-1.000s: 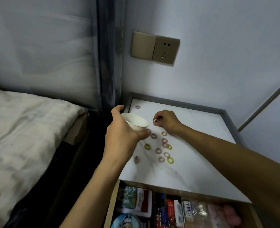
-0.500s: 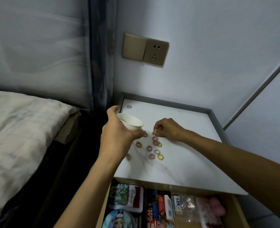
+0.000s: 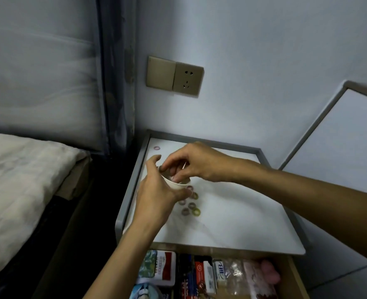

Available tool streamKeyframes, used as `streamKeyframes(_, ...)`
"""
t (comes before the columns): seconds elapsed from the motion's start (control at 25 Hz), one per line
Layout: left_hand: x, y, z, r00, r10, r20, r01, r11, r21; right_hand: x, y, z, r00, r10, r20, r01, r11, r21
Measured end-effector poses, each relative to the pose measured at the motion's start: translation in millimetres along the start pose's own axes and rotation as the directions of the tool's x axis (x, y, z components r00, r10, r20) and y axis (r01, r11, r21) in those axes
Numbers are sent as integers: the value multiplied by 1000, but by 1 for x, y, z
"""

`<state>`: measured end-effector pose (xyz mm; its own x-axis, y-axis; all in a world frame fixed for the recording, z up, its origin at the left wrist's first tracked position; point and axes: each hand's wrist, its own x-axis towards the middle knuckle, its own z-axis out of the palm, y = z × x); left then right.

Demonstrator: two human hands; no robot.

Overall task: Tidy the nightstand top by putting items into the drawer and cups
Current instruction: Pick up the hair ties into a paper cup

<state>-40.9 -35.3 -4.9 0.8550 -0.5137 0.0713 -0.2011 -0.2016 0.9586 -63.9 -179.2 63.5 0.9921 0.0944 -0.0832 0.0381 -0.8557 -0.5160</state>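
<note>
In the open drawer (image 3: 295, 279) a white box (image 3: 219, 272) bears blue letters, roughly "liB"; other labels are too blurred to read. The left hand (image 3: 156, 195) grips a white cup (image 3: 175, 184) above the nightstand (image 3: 232, 212), tilted, its mouth up and towards the wall. The right hand (image 3: 196, 162) covers that mouth with bent fingertips; whether they pinch anything I cannot tell. Small rings (image 3: 191, 205) lie just beside the cup, one (image 3: 156, 148) well apart by the back corner.
</note>
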Motion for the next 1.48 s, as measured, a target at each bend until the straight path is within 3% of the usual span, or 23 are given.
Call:
streamKeyframes(0.16,1,1,-5,1000,-18,-25,18,1000,-11,-6,22,-11,965,110,-239,-48,967,251)
streamKeyframes(0.28,4,-3,-16,998,-25,-63,24,999,-22,-9,70,13,901,354,-249,-343,935,90)
streamKeyframes(0.36,4,-3,-22,996,-31,-78,29,999,-33,-11,97,47,828,528,-186,-543,839,-36)
streamKeyframes(0.44,4,-4,-24,996,-20,-84,18,999,-27,-9,104,71,789,578,-209,-598,800,-45)
streamKeyframes(0.6,6,-11,-30,995,-19,-93,19,1000,-3,2,102,84,784,548,-292,-565,824,28)
streamKeyframes(0.76,4,-15,-33,995,-17,-95,18,1000,18,8,98,78,817,537,-210,-559,827,-61)
streamKeyframes(0.84,3,-15,-33,997,-1,-83,4,1000,30,7,91,67,823,532,-198,-546,837,-22)
streamKeyframes(0.96,4,-16,-30,998,-6,-69,9,999,34,7,60,32,850,435,-297,-357,890,283)
streamKeyframes(1.04,6,-15,-28,998,-8,-59,9,1000,24,10,23,10,936,261,-237,-162,916,368)
streamKeyframes(1.2,3,-6,-25,1000,-6,-21,5,1000,-31,16,-26,3,999,14,-37,-12,999,43)
streamKeyframes(1.24,3,-5,-27,1000,-4,-25,3,999,-33,20,-27,1,1000,5,-26,-5,1000,4)
streamKeyframes(1.36,4,-7,-39,996,-23,-84,21,1000,-22,37,-16,-10,988,39,-151,-16,988,154)
streamKeyframes(1.48,9,-9,-53,987,-32,-160,29,999,-24,71,32,-2,938,230,-260,-194,968,156)
